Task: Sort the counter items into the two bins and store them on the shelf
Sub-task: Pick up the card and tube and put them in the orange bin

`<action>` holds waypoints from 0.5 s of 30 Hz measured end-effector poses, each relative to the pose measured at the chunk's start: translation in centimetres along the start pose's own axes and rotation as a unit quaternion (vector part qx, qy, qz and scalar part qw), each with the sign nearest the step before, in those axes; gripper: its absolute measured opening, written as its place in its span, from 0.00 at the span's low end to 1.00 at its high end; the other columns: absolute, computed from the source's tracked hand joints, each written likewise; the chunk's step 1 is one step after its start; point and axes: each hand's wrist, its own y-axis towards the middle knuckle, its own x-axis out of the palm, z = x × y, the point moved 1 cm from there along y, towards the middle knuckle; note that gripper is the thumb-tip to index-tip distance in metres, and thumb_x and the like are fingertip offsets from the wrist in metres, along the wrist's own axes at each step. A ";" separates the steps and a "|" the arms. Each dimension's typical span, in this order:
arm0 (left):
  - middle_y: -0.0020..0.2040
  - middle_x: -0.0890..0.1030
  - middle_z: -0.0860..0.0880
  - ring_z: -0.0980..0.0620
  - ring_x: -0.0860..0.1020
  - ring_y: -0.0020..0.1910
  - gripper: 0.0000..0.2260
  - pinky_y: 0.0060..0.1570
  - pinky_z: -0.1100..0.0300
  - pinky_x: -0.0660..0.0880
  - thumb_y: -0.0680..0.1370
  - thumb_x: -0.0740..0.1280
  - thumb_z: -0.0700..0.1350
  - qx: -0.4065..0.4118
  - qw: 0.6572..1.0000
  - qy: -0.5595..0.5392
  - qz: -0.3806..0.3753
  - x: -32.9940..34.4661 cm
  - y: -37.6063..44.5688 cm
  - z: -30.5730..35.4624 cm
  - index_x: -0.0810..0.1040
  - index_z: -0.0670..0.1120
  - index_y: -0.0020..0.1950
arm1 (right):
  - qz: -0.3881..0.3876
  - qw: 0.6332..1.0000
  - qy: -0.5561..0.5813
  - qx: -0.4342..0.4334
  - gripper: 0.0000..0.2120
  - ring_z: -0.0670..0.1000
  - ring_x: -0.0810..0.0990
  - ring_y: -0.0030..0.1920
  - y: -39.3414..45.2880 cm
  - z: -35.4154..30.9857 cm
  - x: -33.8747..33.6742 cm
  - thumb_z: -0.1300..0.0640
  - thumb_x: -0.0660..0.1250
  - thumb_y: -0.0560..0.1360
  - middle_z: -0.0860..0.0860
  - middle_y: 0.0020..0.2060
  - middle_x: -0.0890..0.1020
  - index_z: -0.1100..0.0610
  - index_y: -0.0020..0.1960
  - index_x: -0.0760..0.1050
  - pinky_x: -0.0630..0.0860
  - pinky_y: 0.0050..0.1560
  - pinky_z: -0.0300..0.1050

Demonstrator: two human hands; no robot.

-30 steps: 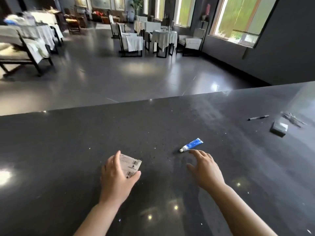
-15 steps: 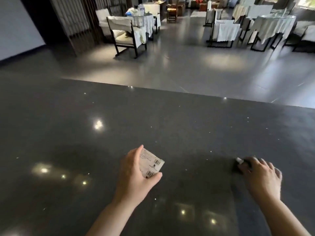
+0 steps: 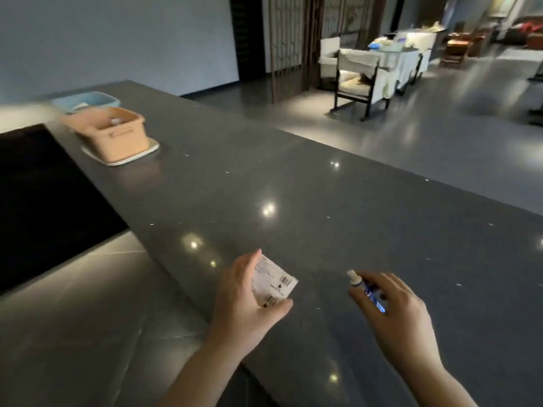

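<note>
Lifted off the counter (image 3: 338, 218), one tube (image 3: 367, 292) now sits pinched in your right hand (image 3: 393, 315); your left hand (image 3: 244, 301) still grips one box (image 3: 273, 284). Two bins, peach (image 3: 117, 133) and blue (image 3: 85, 101), stand far left.

Both forearms reach forward. The left hand (image 3: 249, 301) pinches a small white box (image 3: 273, 284) between thumb and fingers; the right hand (image 3: 393, 312), at its 3 o'clock, curls around a blue tube (image 3: 365, 290).
</note>
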 end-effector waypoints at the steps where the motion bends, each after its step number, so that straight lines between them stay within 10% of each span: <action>1: 0.62 0.64 0.70 0.65 0.64 0.63 0.41 0.63 0.68 0.60 0.60 0.74 0.59 -0.013 1.000 0.005 0.023 -2.5 -0.1 -1.8 0.66 0.54 0.72 | -0.013 1.000 0.006 -0.018 0.06 0.39 0.77 0.44 0.2 -2.0 2.2 0.51 0.72 0.71 0.34 0.43 0.78 0.41 0.45 0.78 0.70 0.39 0.35; 15: 0.64 0.70 0.57 0.61 0.64 0.59 0.40 0.58 0.63 0.64 0.62 0.78 0.55 -0.091 0.981 0.122 0.119 -31.7 0.4 -21.4 0.67 0.53 0.71 | -0.120 0.977 0.041 -0.172 0.08 0.39 0.76 0.43 -1.2 -28.1 27.9 0.50 0.72 0.72 0.38 0.41 0.77 0.44 0.50 0.80 0.72 0.38 0.35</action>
